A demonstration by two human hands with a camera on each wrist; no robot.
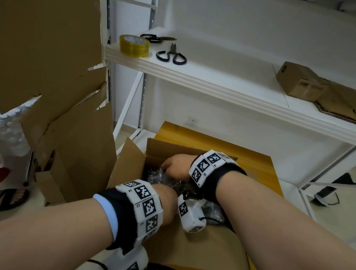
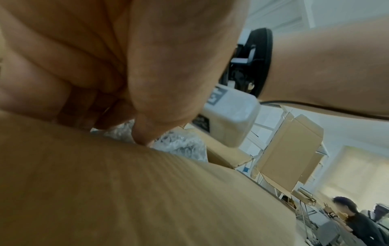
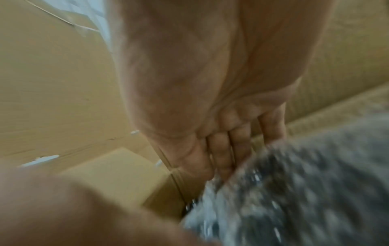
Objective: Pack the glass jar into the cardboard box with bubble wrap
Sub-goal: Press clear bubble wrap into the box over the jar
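While both wrists dip into open cardboard box (image 1: 129, 163) on yellow board (image 1: 224, 146): right hand (image 1: 176, 166) deep at far left corner, fingers (image 3: 221, 154) straight, pushed down between box wall and bubble wrap (image 1: 160, 178). Left hand (image 1: 166, 203) at near side, fingers (image 2: 63, 93) curled, thumb tip pressed to wrap at box edge; grip on anything, cannot tell. Glass jar not seen as such, only crumpled wrap bundle with dark mass inside box. On white shelf (image 1: 197, 73) above: yellow tape roll (image 1: 134, 45), two pairs of scissors (image 1: 172, 54), small brown carton (image 1: 301, 82). Flattened cardboard sheets (image 1: 52, 64) leaning at left.
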